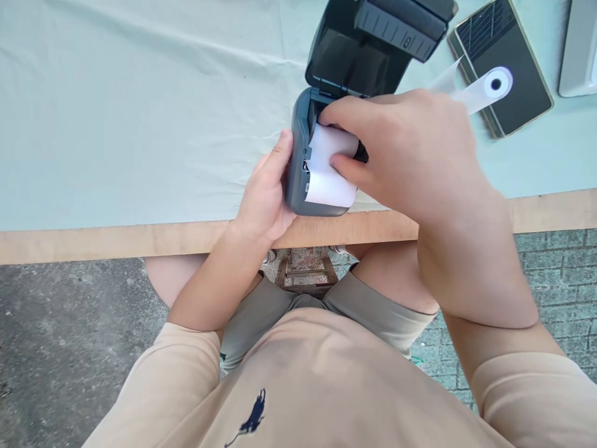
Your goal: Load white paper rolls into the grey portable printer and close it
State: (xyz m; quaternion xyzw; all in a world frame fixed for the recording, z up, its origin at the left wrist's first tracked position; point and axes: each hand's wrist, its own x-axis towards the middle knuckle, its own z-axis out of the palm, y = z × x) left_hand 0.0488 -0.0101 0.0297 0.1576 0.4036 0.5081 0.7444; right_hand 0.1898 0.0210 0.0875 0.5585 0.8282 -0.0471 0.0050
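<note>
My left hand (268, 186) wraps round the side of a dark grey portable thermal printer (293, 186), holding it above the table's front edge. The printer's black lid (361, 59) is swung up, away from me. Inside the body sits a white paper roll (326, 177), with its loose end lying over the printer's near edge. My right hand (410, 149) reaches in from the right, its thumb and index finger on the paper roll. Part of the roll and the far side of the printer are hidden behind that hand.
To the right lies a dark smartphone (527, 93) in a clear case. A small paper roll (506, 93) with a loose strip rests partly over it. A light grey object (578, 56) shows at the right edge. A pale cloth (140, 124) covers the table, with a bare wooden edge (93, 241).
</note>
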